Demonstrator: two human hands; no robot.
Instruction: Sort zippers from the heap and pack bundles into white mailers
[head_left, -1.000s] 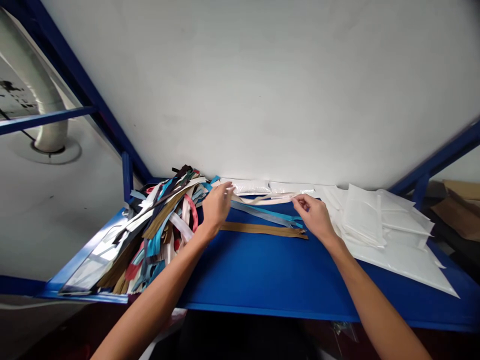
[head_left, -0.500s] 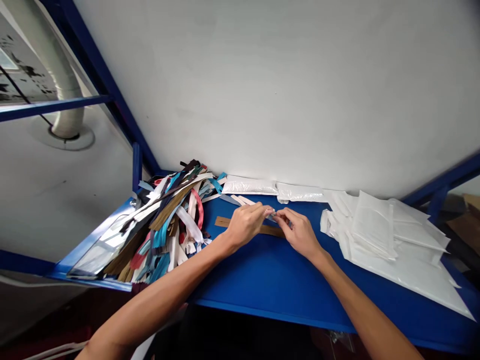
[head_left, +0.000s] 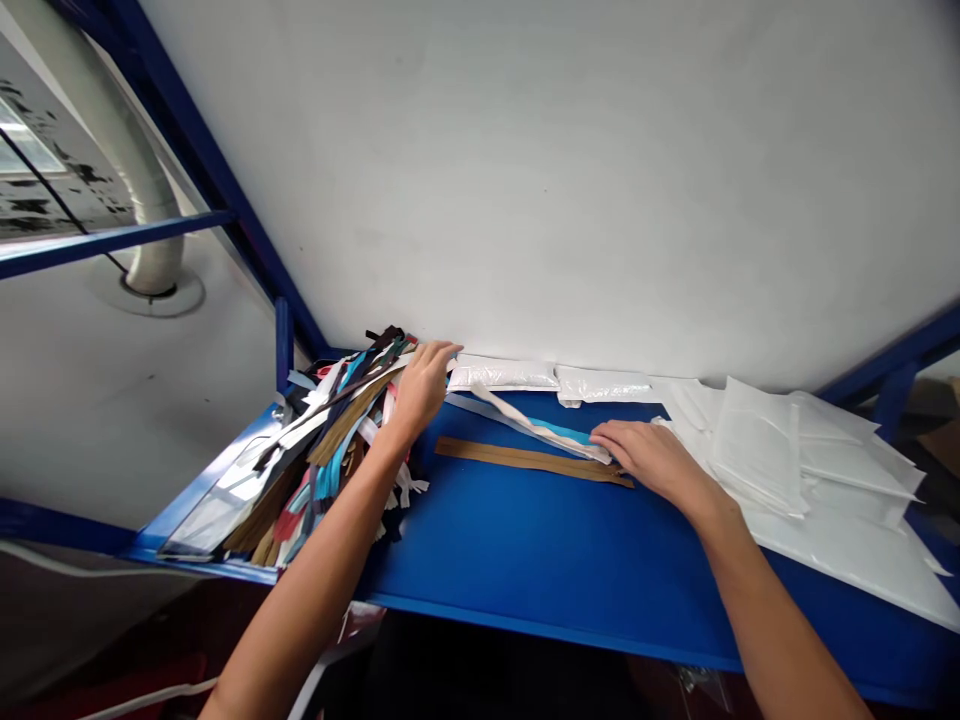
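My left hand (head_left: 426,388) is over the right edge of a heap of mixed zippers (head_left: 330,440). Its fingers are drawn together beside white strips at the back; what they grip, if anything, is hidden. My right hand (head_left: 649,455) pinches the right end of a blue zipper (head_left: 566,432). This lies partly along a white zipper (head_left: 517,415), whose near end is by my right fingertips. Just in front, a brown zipper (head_left: 525,458) lies stretched across the blue table, its right end beneath my right hand.
Two filled white packets (head_left: 502,374) lie along the wall. White plastic bags (head_left: 757,450) are stacked loosely on the right. The blue table (head_left: 525,560) has a front edge near my body. Blue frame bars (head_left: 285,345) rise at the left.
My hands were together at mid-table and have moved apart: the left toward the zipper heap, the right a little rightward. The brown zipper and the white and blue strips now show more fully.
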